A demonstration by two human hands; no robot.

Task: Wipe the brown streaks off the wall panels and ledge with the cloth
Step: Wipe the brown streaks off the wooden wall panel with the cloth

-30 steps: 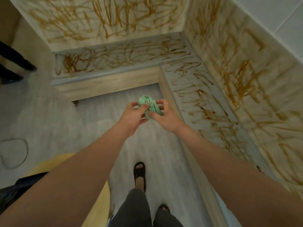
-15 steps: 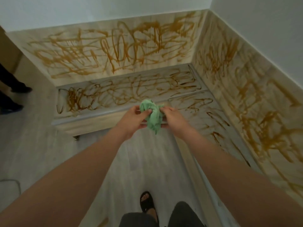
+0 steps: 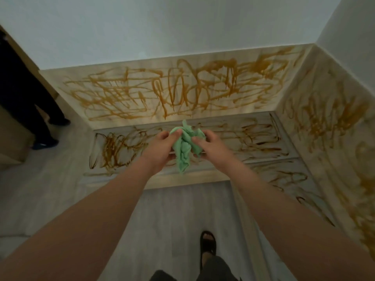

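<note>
Cloth [image 3: 183, 151]: green, crumpled, bunched between both hands, in the air in front of the ledge's [image 3: 255, 138] back run. One tail hangs below the hands; a peak sticks up above them. No contact with ledge or panels.

Left hand [image 3: 161, 148]: fingers curled round the cloth's left side, thumb on top. Right hand [image 3: 212, 148]: pinches the cloth's right side, thumb and fingertips closed on the fabric. The hands sit close together, with only cloth between them. Both forearms are bare and reach in from the bottom corners.

Ledge: pale, L-shaped, one run along the back and one along the right. Brown streaks [image 3: 113, 151] loop over both runs, darkest at the back run's left end.

Back panel [image 3: 142, 98]: rises from the ledge, pale, covered in orange-brown scribbles with drips running down. Right panel [image 3: 328, 126]: meets the back panel at the corner, streaked the same way, heaviest towards the frame's right edge.

Wall [image 3: 162, 27]: plain white above both panels.

Floor [image 3: 178, 209]: light grey boards. A foot in a black sandal [image 3: 207, 243] stands near the bottom edge, with dark trouser legs below it.

Far left: a second person's dark trousers [image 3: 20, 94] and dark shoes [image 3: 43, 144], well apart from the ledge.
</note>
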